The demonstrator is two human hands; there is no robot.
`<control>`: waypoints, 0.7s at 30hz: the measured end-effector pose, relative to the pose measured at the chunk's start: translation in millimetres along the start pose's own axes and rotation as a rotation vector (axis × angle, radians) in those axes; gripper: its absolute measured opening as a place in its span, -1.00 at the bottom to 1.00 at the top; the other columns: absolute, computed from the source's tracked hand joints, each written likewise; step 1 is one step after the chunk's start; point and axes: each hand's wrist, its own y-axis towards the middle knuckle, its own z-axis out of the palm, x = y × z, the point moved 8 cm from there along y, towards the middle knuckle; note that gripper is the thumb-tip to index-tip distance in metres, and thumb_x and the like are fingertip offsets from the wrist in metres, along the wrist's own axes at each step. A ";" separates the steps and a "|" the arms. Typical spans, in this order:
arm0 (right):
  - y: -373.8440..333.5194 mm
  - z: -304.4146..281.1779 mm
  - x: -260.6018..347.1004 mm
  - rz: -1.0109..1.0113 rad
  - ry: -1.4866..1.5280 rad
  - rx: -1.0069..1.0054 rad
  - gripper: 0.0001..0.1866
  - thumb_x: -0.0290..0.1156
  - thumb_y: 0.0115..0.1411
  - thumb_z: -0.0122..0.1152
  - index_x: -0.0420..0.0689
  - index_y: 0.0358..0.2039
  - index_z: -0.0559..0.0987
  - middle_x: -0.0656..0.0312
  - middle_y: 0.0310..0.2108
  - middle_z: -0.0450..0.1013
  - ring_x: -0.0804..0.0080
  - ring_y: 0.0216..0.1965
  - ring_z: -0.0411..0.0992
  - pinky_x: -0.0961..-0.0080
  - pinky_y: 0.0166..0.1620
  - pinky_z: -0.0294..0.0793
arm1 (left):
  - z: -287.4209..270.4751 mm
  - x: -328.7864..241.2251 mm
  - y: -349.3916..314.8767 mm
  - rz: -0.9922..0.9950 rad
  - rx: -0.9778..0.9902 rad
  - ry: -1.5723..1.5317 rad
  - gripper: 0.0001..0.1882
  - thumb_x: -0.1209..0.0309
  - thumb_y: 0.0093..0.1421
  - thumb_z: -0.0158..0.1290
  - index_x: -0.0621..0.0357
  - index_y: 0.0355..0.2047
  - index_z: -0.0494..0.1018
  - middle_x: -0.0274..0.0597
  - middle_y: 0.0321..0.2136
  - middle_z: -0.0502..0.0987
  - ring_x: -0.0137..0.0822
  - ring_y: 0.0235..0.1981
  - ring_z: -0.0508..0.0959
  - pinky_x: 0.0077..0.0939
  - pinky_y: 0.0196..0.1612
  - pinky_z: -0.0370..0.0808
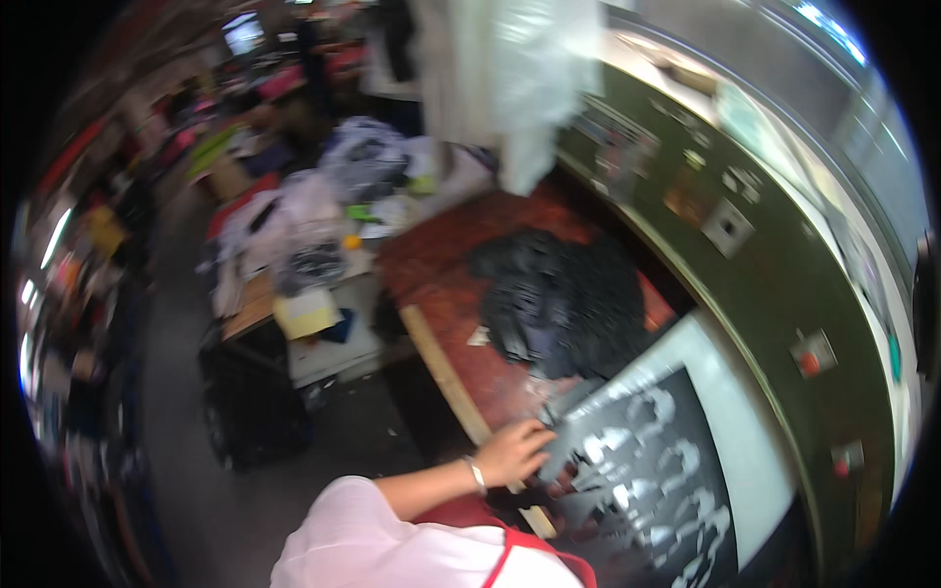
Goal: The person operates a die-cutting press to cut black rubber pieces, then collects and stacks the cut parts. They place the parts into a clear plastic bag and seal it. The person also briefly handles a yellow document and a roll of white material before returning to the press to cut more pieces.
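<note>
My left hand, with a pale band at the wrist, reaches across the wooden edge of a red-topped bench. Its fingers are bent and closed on the near left edge of a black sheet with several wavy cut-out shapes. This sheet lies over a pale board, and light shines off its cut-outs. Just beyond the hand a heap of dark, crumpled strips rests on the red bench top. Motion blur softens the fingertips. My right hand is out of view.
A green machine panel with switches runs along the right side. White translucent sheeting hangs at the back. To the left, a table carries piled bags and yellow paper. A wooden strip edges the bench.
</note>
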 end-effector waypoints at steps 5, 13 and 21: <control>24.9 26.5 8.1 -0.133 0.411 0.276 -0.66 -0.28 0.10 0.31 -0.31 -0.26 0.54 0.06 -0.46 0.48 0.24 -0.45 0.42 0.38 -0.39 0.41 | -5.0 -6.6 7.9 -0.289 -0.089 -0.093 -0.51 0.23 0.19 0.06 0.16 0.09 0.30 0.05 -0.35 0.51 0.03 -0.31 0.53 -0.22 -0.24 0.48; -47.6 -64.9 -51.1 0.507 0.893 0.048 -0.73 -0.41 0.20 0.20 -0.31 -0.14 0.54 0.18 -0.57 0.43 0.49 -0.63 0.31 0.59 -0.62 0.24 | 15.6 -84.0 14.6 0.029 0.378 -0.226 -0.58 0.15 0.23 0.04 0.06 0.04 0.41 0.06 -0.43 0.57 -0.03 -0.40 0.60 -0.25 -0.33 0.50; -332.7 -190.5 -51.0 0.757 1.106 -0.558 -0.86 -0.51 0.29 0.00 -0.19 -0.15 0.45 0.47 -0.70 0.12 0.75 -0.73 0.08 0.71 -0.65 0.09 | 89.8 -153.4 4.3 0.194 0.925 -0.809 -0.66 0.59 0.23 -0.05 0.40 0.02 0.36 -0.35 -0.46 0.50 -0.68 -0.55 0.34 -0.81 -0.46 0.24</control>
